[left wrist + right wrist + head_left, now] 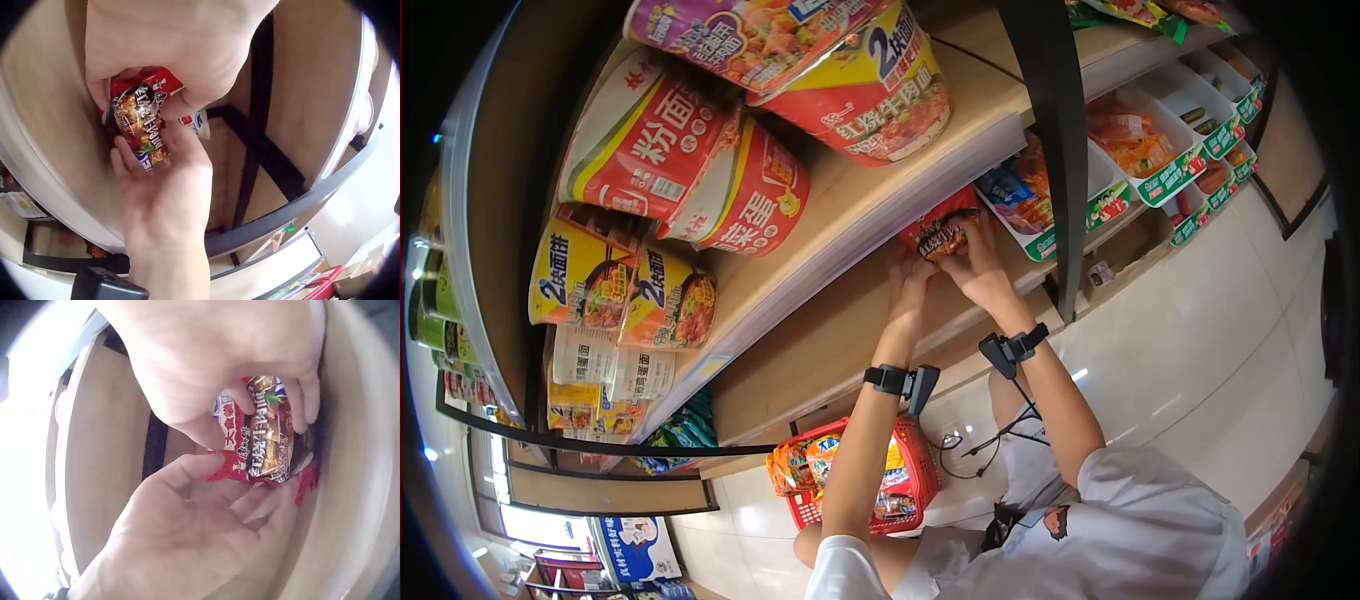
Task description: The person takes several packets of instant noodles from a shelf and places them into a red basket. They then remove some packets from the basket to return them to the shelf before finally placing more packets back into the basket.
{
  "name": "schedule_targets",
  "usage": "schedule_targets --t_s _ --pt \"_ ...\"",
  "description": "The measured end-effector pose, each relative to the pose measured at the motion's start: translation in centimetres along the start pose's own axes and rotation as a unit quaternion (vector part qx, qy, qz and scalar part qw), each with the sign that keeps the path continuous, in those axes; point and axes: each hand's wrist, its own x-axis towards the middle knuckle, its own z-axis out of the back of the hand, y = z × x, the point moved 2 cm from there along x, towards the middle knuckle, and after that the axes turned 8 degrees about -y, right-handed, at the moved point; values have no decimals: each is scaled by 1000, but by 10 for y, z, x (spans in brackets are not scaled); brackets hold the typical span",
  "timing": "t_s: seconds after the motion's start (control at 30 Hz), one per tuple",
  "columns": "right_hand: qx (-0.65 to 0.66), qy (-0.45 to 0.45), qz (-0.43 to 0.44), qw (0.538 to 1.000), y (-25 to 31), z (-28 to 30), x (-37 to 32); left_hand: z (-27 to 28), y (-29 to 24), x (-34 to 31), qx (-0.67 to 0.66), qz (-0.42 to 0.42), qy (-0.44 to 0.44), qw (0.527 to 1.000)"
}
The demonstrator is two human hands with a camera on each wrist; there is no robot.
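Observation:
A red instant noodle packet [940, 226] with a dark picture band sits at the lower shelf, under the shelf edge, with both hands on it. In the left wrist view, the left hand [169, 44] reaches from above and grips one end of the packet [139, 119], fingers and thumb on opposite sides. The right hand [978, 268] holds the other end. From the right wrist view, the right hand [219, 356] curls over the packet's top, while the left hand [187, 525] supports its lower end. Part of the packet is hidden behind fingers.
Bucket noodles [880, 95] are stacked on the upper shelf [840, 215]. White trays of packaged snacks [1135, 140] stand at the right. A red basket [920, 480] holding several packets is on the tiled floor beside the person's leg. A dark post [1050, 130] rises near the right hand.

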Motion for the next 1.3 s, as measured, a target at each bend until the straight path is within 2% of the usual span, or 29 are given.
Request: schedule_targets --t_s 0.07,0.17,0.27,0.37,0.5,0.57,0.67,0.77,0.87,0.97,1.1,1.2,1.3 --pt "-42 6 1 999 -14 -2 2 1 -1 6 21 22 63 998" --pt "-4 17 -3 1000 -21 -4 9 -8 -5 -1 -39 34 14 999" --pt "-18 17 -10 1000 -17 -3 10 -2 -1 4 -30 63 25 997" --pt "-95 11 10 995 -14 -1 2 0 -5 2 -17 76 32 996" --pt "-136 10 -10 991 25 16 -20 2 -13 -11 -11 74 36 997" --pt "-141 9 -36 989 42 20 -28 -4 -22 -32 2 59 -14 998" --pt "-160 47 -35 985 43 20 -32 4 -12 -34 -17 53 14 998" --pt "-162 74 9 984 47 19 -27 10 -14 -41 15 30 37 999" --pt "-119 89 -43 988 50 18 -22 17 -13 -51 1 48 12 999" --pt "-89 89 -49 991 54 21 -26 26 -21 -72 15 72 16 997" --pt "-20 122 -80 989 50 11 -58 59 -26 -109 26 81 25 996" --pt "65 165 -132 975 58 -4 -89 96 -30 -147 11 121 -33 992" --pt "55 228 -136 963 66 -28 -126 154 -20 -178 11 137 -95 986"
